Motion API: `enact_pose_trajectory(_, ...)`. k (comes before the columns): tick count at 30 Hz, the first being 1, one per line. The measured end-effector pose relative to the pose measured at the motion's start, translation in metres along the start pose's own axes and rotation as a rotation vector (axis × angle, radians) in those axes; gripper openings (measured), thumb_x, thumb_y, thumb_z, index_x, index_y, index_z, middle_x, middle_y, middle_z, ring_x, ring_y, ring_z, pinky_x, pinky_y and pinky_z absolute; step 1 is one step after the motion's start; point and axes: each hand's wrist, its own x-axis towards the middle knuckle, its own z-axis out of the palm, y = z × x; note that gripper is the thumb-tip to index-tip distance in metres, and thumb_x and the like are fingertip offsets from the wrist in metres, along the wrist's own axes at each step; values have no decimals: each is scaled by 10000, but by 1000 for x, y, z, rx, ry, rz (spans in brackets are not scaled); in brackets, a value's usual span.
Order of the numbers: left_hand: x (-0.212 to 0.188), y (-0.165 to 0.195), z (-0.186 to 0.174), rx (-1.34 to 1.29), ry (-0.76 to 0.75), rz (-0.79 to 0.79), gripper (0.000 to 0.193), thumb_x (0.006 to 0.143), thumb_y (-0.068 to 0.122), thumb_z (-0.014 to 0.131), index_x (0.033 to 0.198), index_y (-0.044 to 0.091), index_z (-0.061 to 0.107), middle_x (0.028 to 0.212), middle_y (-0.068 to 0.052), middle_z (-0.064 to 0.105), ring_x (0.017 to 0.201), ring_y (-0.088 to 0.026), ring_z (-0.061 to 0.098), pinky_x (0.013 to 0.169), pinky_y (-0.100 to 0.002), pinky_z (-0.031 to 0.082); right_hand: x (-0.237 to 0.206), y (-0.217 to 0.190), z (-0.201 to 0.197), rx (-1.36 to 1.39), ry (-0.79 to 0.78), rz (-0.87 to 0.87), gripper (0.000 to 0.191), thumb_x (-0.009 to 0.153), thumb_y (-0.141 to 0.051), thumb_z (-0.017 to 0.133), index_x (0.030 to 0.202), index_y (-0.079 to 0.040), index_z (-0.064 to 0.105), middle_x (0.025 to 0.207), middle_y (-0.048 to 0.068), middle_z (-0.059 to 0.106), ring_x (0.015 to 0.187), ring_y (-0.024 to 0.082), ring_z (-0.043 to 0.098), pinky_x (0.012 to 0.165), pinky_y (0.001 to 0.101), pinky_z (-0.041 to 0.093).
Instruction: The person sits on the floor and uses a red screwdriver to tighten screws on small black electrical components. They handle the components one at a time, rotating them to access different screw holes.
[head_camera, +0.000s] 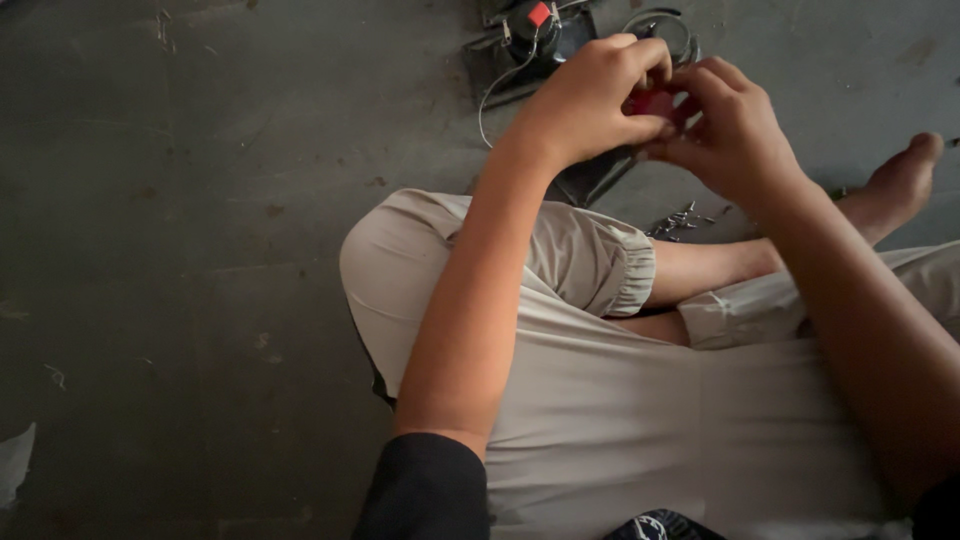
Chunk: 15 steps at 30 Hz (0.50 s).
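A: Any labels or packages?
B: None legible; a dark device (530, 40) with a red square button lies on the floor (200, 250) at twelve o'clock.
A: And the hands?
B: Left hand (590, 100) and right hand (730, 135) fingers curl tight around a small red part (652, 102) between them; loose screws (680, 220) at six o'clock.

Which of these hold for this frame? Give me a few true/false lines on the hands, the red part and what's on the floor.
1. Both hands meet on a small red part. True: the left hand and right hand close their fingers around it.
2. The person works at a table. False: they sit cross-legged on a dark floor.
3. A small pile of screws lies on the floor beside the leg. True.
4. The right hand rests flat on the knee. False: it is raised, its grip on the red part.
5. A dark device with a red button lies beyond the hands. True.
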Motion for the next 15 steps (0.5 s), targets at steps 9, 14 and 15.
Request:
enact_pose_trajectory(9,0,3,9,-14,86,98,585,822,102,796,1333,113,513,1146,-112,691,1032,-291,733,869,-391,611,-1,22,-6,216,-24,165,542,933,-138,830,1420,-6,631,1132,90,715,960,145,698,842,296,577)
enact_pose_trajectory(14,-2,6,5,71,39,53,428,811,188,856,1136,103,592,1062,-106,663,930,-285,729,783,-396,607,0,17,-3,67,22,17,434,939,-118,855,1299,13,651,1162,118,665,987,189,709,870,322,595)
enact_pose_trajectory(15,-2,6,4,108,31,44,415,820,204,859,1121,97,595,1047,-104,660,919,-289,725,774,-403,602,0,14,-1,67,25,32,435,940,-117,854,1292,22,640,1166,117,654,987,195,707,865,323,594)
